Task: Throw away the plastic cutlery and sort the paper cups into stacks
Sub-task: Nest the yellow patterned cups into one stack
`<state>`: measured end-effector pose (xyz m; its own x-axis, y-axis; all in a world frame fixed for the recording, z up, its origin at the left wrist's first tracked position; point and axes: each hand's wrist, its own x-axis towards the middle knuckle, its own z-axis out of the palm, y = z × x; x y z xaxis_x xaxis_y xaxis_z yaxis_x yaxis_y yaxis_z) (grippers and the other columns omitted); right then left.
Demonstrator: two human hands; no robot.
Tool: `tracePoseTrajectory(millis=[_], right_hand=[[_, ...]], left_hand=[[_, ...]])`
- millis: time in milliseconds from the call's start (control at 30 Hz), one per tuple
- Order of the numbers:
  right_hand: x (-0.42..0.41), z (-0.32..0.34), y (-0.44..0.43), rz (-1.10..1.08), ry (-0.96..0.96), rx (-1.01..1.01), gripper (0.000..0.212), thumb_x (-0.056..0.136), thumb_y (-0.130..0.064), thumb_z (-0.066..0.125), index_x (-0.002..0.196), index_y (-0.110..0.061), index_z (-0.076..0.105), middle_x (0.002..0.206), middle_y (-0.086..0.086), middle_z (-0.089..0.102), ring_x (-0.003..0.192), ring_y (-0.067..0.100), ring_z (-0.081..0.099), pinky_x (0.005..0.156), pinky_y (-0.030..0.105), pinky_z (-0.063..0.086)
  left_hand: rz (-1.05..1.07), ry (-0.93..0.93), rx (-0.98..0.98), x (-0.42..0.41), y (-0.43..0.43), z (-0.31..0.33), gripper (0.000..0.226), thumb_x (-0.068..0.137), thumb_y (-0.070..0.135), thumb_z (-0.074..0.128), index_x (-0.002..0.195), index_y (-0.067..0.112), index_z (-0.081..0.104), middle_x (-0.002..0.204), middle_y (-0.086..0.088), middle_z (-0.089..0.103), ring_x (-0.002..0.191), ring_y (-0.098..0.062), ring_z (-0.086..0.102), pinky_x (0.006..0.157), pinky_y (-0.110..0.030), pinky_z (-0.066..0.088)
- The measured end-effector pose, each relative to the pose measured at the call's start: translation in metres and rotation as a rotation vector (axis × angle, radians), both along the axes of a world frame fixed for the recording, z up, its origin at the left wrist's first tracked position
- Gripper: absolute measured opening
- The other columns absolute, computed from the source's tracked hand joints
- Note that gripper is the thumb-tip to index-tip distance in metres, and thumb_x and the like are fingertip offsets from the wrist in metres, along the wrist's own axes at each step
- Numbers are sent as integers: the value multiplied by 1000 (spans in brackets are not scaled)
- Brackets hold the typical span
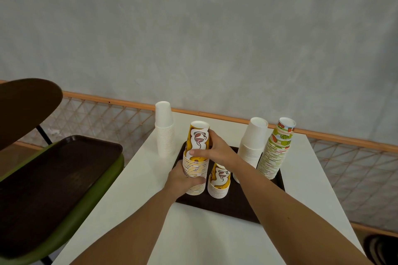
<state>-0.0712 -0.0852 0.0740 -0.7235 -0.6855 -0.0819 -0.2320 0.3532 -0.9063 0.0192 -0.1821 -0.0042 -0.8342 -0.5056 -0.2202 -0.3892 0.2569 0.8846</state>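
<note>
Four cup stacks stand on the tray, a fifth stack behind-left.

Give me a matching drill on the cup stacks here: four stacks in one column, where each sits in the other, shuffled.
Stacks:
1. tall yellow stack
2. small white stack
3. fruit stack
4. short yellow stack

Places:
A. rightmost on the tray
B. on the table, off the tray
C. held by the left hand low and the right hand high
D. on the tray, just right of the held stack

Pairs: 1-C, 2-B, 3-A, 4-D
</note>
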Motion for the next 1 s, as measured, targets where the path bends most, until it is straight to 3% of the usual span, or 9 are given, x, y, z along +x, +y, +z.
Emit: tracePoseTrajectory(millis=[600, 1000], right_hand=[[3, 16, -1, -87, 57, -84, 62, 76, -25, 76, 129, -17, 45, 128, 2, 58, 110, 18, 58, 89, 31, 49], [-7, 36, 0, -155, 77, -213, 64, 76, -23, 76, 131, -16, 45, 126, 3, 60, 111, 21, 59, 94, 37, 51]], left_hand=[[-23, 16, -30, 3, -2, 2, 78, 70, 27, 81, 134, 23, 38, 131, -1, 53, 120, -19, 51, 99, -34, 44], [-19, 3, 0, 3, -3, -3, 79, 69, 26, 81, 135, 23, 37, 133, -1, 52, 123, -20, 49, 101, -34, 42]])
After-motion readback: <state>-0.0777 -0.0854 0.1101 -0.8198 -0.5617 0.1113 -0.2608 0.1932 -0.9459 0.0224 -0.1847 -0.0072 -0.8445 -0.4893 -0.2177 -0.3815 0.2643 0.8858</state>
